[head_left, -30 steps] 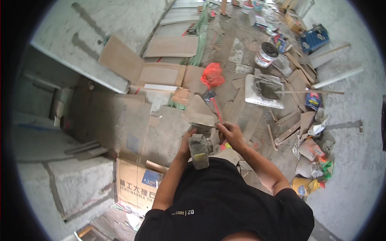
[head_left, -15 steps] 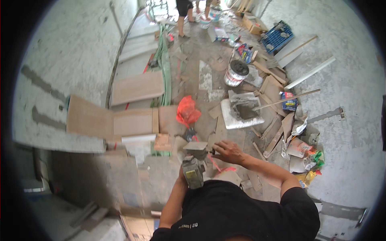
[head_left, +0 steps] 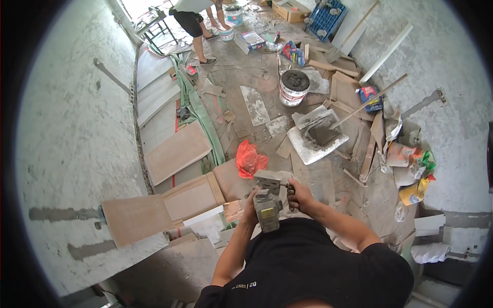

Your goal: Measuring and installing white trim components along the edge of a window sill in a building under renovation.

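In front of my chest is a dusty grey power tool point(head_left: 268, 209) with a yellow label on its body and a flat metal plate at its far end; its exact kind is unclear. My left hand point(head_left: 250, 207) is closed around the left side of the body, its fingers partly hidden. My right hand point(head_left: 300, 197) wraps a dark side handle point(head_left: 290, 191) on the tool's right. Just beyond the plate, a crumpled red plastic bag point(head_left: 250, 159) lies on the dusty floor.
Ahead right stand a bucket of dark mix point(head_left: 294, 88) and a white-rimmed mortar tub point(head_left: 318, 136) with a long stick in it. Cardboard sheets point(head_left: 192, 197) and a green sheet point(head_left: 197, 108) lie left. Bags point(head_left: 411, 192) line the right wall. A person point(head_left: 197, 25) bends over buckets far off.
My right hand, stretched out beside the tool before, is now closed around its side handle. The tool is slightly farther right in view. My view has turned, shifting the room around me.
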`<control>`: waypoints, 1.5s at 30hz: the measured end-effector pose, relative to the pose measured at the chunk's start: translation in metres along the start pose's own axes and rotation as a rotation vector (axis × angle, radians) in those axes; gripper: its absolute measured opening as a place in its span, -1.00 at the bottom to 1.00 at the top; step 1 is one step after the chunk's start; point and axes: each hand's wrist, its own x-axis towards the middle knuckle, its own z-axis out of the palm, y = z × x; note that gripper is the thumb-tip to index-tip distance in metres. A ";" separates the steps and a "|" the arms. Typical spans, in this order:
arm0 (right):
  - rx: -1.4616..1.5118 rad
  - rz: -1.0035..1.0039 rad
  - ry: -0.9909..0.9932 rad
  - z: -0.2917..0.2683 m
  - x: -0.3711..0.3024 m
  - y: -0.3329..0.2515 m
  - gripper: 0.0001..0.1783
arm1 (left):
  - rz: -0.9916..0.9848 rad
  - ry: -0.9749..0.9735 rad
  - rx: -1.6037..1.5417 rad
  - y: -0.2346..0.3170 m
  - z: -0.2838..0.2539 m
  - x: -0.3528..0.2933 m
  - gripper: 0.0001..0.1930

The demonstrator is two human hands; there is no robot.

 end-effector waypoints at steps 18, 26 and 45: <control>-1.569 -1.600 -0.239 0.098 0.280 -0.512 -0.57 | 0.147 0.182 -0.250 0.310 0.072 0.349 -0.51; -0.836 -0.600 -0.033 0.152 0.414 -0.662 -0.51 | 0.003 0.101 -0.304 0.497 0.168 0.531 -0.50; -1.445 -1.403 0.437 0.263 0.655 -1.113 -0.53 | -0.281 -0.042 0.178 0.930 0.326 0.958 -0.39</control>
